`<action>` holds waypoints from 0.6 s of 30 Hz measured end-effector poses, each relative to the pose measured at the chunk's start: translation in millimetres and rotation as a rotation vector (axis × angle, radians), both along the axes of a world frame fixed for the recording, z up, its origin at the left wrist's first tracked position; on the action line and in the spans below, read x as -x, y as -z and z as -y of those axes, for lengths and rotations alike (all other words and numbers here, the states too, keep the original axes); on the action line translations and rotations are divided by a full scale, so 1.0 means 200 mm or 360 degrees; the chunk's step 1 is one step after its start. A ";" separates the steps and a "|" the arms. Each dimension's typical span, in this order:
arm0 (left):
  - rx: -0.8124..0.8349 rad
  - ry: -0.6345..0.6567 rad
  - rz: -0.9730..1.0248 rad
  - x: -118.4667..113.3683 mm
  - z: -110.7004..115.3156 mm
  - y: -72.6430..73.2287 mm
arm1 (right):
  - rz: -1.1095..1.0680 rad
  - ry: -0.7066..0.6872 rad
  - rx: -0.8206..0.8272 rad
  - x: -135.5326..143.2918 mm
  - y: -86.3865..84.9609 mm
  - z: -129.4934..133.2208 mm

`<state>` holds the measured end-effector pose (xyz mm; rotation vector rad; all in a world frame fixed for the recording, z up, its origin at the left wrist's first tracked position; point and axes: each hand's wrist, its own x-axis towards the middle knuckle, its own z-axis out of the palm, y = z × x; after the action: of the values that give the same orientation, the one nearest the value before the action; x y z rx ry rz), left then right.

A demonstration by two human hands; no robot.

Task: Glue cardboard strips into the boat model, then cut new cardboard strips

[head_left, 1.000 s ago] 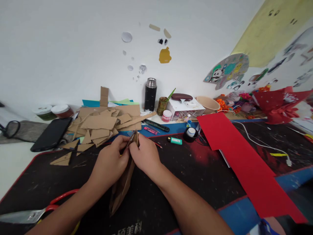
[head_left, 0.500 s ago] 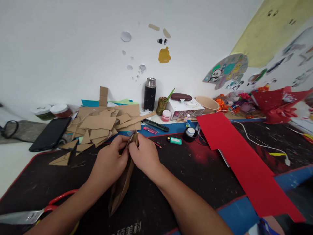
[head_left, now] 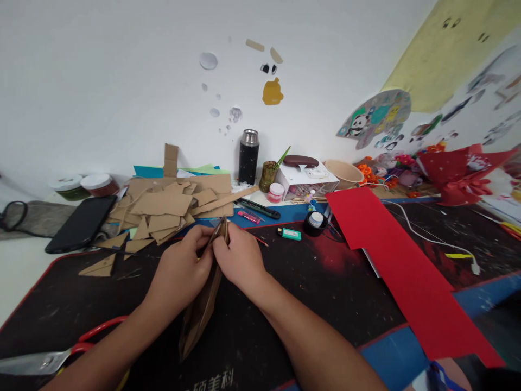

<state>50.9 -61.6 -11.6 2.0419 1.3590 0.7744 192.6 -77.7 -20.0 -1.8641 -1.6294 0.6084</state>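
**Evidently, a close two-handed pinch**

Broadly, a black mat [head_left: 325,282] takes up most of the work surface, with a large red sheet [head_left: 399,271] lying across its right side and a heap of cardboard scraps [head_left: 163,203] by its far edge. Large scissors [head_left: 52,361] lie at the near left. Between the forearms, well away from the sheet, a long folded cardboard piece [head_left: 201,315] slants over the mat, its upper end gripped by both hands. The left hand [head_left: 181,271] has its thumb and fingers closed on one side; the right hand [head_left: 240,255] pinches the other, right beside it — narrow grips, both. A small teal-and-black item [head_left: 289,233] lies beyond the right hand.

To do this well, I'd keep the two pinches level and the pressure light (cardboard of this sort probably creases easily), letting the thumbs steer — not the wrists — so that the long body doesn't twist.

As for what can't be seen: the left forearm covers part of the scissors' handles, and the picture's edge cuts off the blades. Whether the piece's lower end touches the mat, I can't tell. The fingers hide the pinched edge, and a thin, shiny bit at the tip is too small to identify.
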 end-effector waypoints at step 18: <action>-0.0012 -0.0011 -0.0042 -0.01 0.00 -0.01 | 0.0002 0.0006 0.0002 0.01 0.00 0.00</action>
<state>52.1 -62.5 -9.8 2.0610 1.3806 0.7589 191.5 -77.0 -20.3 -1.8681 -1.6266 0.6068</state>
